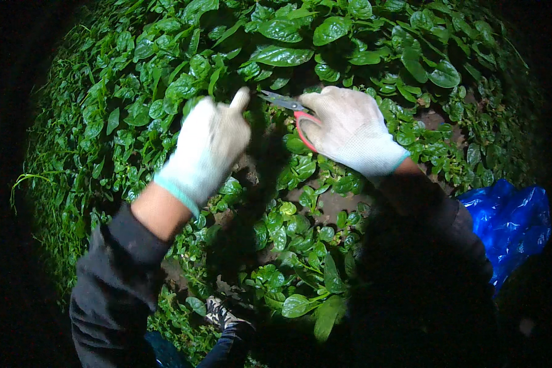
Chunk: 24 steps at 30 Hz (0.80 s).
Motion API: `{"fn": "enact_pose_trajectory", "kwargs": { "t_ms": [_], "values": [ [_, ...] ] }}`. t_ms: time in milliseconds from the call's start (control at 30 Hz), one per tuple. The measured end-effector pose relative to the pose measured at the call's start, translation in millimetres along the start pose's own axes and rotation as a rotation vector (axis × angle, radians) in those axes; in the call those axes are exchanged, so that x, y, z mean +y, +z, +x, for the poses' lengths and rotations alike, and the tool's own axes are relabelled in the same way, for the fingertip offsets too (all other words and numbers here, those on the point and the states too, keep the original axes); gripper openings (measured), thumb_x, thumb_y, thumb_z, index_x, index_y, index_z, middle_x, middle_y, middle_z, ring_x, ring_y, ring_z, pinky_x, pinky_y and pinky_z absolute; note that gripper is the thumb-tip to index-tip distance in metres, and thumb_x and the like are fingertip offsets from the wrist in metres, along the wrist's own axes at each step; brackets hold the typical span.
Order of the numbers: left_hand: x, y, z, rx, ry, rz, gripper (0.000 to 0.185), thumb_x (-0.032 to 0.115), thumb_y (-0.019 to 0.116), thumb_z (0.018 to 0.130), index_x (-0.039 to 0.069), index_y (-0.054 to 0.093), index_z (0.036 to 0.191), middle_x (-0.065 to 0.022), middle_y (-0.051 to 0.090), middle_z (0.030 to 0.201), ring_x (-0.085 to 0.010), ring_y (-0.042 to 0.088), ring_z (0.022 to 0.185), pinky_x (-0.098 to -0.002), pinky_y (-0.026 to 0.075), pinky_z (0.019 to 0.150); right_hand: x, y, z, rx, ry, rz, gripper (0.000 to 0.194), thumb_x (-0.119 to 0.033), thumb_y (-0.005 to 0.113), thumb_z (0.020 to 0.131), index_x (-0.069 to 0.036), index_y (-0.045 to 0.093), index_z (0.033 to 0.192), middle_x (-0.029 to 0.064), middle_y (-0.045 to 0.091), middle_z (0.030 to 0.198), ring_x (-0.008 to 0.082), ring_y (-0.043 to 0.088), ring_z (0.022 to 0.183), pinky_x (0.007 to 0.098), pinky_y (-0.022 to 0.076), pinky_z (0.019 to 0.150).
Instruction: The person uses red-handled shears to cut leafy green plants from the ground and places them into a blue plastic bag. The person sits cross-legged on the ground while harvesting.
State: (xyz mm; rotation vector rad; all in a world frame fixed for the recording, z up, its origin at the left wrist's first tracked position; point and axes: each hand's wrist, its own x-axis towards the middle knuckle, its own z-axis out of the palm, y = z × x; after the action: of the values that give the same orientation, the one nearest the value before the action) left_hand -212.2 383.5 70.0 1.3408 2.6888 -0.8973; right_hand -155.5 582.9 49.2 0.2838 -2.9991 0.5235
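Note:
My right hand (349, 124), in a white knitted work glove with a turquoise cuff edge, grips scissors (283, 100) by their red handle loop (303, 131). The blades point left, slightly parted, low over the leafy plants. My left hand (214, 138) wears a matching glove and is a little blurred. Its thumb sticks up towards the blade tips, apart from them, while the other fingers curl downwards out of sight. Glossy green leaves (184, 85) lie just beyond this hand. Whether its hidden fingers hold anything cannot be made out.
Broad-leaved plants (283, 55) grow densely ahead and to the left; bare soil (336, 204) shows between lower ones. A shiny blue plastic bag (506, 225) sits by my right forearm. At the bottom are a patterned shoe (218, 313) and dark blue plastic (165, 349). Deep shadow surrounds the lit patch.

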Motion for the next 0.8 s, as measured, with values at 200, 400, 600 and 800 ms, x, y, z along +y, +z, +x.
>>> {"fn": "enact_pose_trajectory", "kwargs": {
  "t_ms": [200, 400, 600, 800],
  "values": [
    [-53.1, 31.0, 17.0, -0.107, 0.084, 0.071, 0.014, 0.010, 0.060, 0.068, 0.008, 0.069, 0.078, -0.0175, 0.054, 0.126, -0.0233, 0.065, 0.065, -0.0358, 0.050, 0.055, -36.7, 22.7, 36.1, 0.044, -0.182, -0.083, 0.016, -0.021, 0.058, 0.075, -0.007, 0.065, 0.078, 0.0114, 0.060, 0.069, 0.0285, 0.063, 0.069, 0.0400, 0.0500, 0.059],
    [-41.6, 67.1, -22.8, -0.184, -0.016, 0.188, 0.022, 0.013, 0.056, 0.077, 0.009, 0.068, 0.094, -0.0138, 0.048, 0.129, -0.0197, 0.059, 0.068, -0.0353, 0.045, 0.064, -50.7, 29.9, 52.1, -0.230, -0.139, -0.192, 0.011, -0.017, 0.060, 0.072, -0.008, 0.066, 0.072, 0.0114, 0.064, 0.071, 0.0265, 0.064, 0.068, 0.0389, 0.0500, 0.057],
    [-39.1, 82.8, -24.6, -0.107, -0.084, 0.221, 0.026, 0.011, 0.055, 0.081, 0.009, 0.068, 0.104, -0.0137, 0.031, 0.147, -0.0184, 0.058, 0.075, -0.0342, 0.045, 0.066, -52.8, 28.2, 56.0, -0.042, -0.212, -0.151, 0.013, -0.019, 0.060, 0.071, -0.008, 0.066, 0.070, 0.0129, 0.063, 0.070, 0.0268, 0.064, 0.067, 0.0399, 0.0496, 0.056],
    [-37.0, 78.5, -21.5, -0.142, -0.104, 0.236, 0.027, 0.009, 0.058, 0.078, 0.007, 0.070, 0.102, -0.0132, 0.024, 0.150, -0.0182, 0.059, 0.076, -0.0327, 0.046, 0.068, -56.1, 27.0, 65.8, -0.304, -0.075, -0.145, 0.015, -0.019, 0.060, 0.072, -0.007, 0.069, 0.075, 0.0141, 0.067, 0.077, 0.0298, 0.066, 0.075, 0.0416, 0.0528, 0.065]
  ]
}}
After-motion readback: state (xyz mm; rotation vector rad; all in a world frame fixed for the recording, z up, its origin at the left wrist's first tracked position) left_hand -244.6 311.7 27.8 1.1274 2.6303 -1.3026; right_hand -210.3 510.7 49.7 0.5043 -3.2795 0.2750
